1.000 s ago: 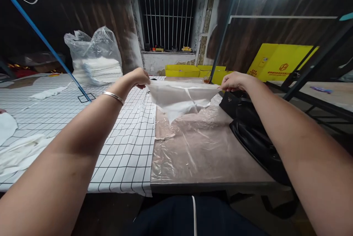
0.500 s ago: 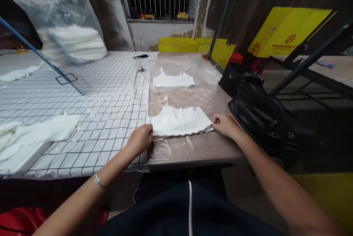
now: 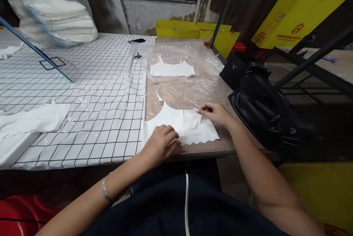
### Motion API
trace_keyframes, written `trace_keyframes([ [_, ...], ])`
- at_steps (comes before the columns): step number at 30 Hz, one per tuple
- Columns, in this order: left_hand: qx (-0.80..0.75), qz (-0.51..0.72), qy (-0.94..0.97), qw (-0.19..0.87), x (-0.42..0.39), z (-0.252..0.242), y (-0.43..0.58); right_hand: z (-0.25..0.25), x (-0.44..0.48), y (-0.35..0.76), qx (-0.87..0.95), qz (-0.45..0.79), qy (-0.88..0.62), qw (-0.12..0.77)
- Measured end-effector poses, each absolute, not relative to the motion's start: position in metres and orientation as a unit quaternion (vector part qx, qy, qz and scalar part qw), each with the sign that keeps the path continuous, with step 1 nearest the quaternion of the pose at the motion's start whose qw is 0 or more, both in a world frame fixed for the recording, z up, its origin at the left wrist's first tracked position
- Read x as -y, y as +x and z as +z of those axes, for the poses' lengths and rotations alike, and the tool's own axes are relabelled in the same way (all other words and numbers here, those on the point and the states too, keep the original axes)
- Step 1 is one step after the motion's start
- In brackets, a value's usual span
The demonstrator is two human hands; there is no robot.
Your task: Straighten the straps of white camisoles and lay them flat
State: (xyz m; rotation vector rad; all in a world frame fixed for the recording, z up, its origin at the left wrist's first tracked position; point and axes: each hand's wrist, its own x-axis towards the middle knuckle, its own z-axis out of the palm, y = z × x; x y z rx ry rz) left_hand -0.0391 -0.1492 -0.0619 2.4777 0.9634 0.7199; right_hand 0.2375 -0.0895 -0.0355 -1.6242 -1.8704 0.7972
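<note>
A white camisole top [image 3: 180, 123] with a wavy hem lies spread at the table's near edge, one thin strap extending from its upper left. My right hand [image 3: 217, 113] is at its upper right edge, thumb and fingertips closed on the fabric near the strap. Over the lower left part of the camisole is my left hand [image 3: 163, 141], its fingers loosely bent and apart, gripping nothing visible. This hand hides part of the hem. Farther back, a second white camisole [image 3: 173, 69] lies flat with both straps pointing away from me.
Small black scissors [image 3: 138, 56] and a dark flat object [image 3: 137, 40] lie beyond the left hand. White garments [image 3: 33, 120] rest on the checked cloth [image 3: 110, 99]. A black bag [image 3: 253, 107] stands at right; a clear bag of folded whites [image 3: 59, 18] is back left.
My left hand has let go of the left corner and moved right over the camisole. My right hand has left the lower right corner for the top edge. The camisole sits nearer me.
</note>
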Motion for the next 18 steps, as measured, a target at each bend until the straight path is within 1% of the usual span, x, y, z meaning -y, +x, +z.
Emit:
trace_keyframes([
  [1, -0.321, 0.245, 0.898, 0.172, 0.148, -0.069, -0.027, -0.037, 0.076, 0.229, 0.704, 0.269, -0.607, 0.253],
  [3, -0.28, 0.222, 0.923, 0.139, 0.146, -0.084, -0.01, -0.04, 0.054, 0.219, 0.732, 0.242, -0.611, 0.18],
  [4, -0.26, 0.214, 0.933, 0.128, 0.145, -0.093, -0.006, -0.042, 0.045, 0.217, 0.738, 0.253, -0.61, 0.141],
  [5, -0.243, 0.208, 0.94, 0.12, 0.145, -0.101, -0.003, -0.044, 0.039, 0.218, 0.732, 0.292, -0.604, 0.118],
  [6, -0.23, 0.204, 0.945, 0.114, 0.146, -0.107, -0.002, -0.045, 0.034, 0.221, 0.71, 0.355, -0.596, 0.122],
  [8, -0.216, 0.194, 0.95, 0.113, 0.147, -0.117, -0.004, -0.046, 0.028, 0.228, 0.638, 0.493, -0.561, 0.188],
  [9, -0.213, 0.186, 0.952, 0.115, 0.148, -0.12, -0.005, -0.046, 0.025, 0.231, 0.608, 0.538, -0.539, 0.224],
  [10, -0.212, 0.179, 0.953, 0.118, 0.149, -0.121, -0.006, -0.045, 0.023, 0.232, 0.597, 0.556, -0.523, 0.246],
  [12, -0.21, 0.174, 0.954, 0.122, 0.15, -0.123, -0.007, -0.045, 0.016, 0.228, 0.64, 0.524, -0.511, 0.233],
  [13, -0.211, 0.173, 0.954, 0.123, 0.15, -0.123, -0.007, -0.045, 0.013, 0.223, 0.68, 0.492, -0.504, 0.203],
  [16, -0.213, 0.178, 0.952, 0.125, 0.15, -0.124, -0.005, -0.05, 0.004, 0.202, 0.802, 0.378, -0.458, 0.071],
  [17, -0.213, 0.179, 0.952, 0.126, 0.149, -0.124, -0.005, -0.052, 0.002, 0.196, 0.83, 0.336, -0.444, 0.036],
  [18, -0.213, 0.179, 0.952, 0.127, 0.149, -0.124, -0.005, -0.055, 0.001, 0.191, 0.846, 0.304, -0.438, 0.021],
])
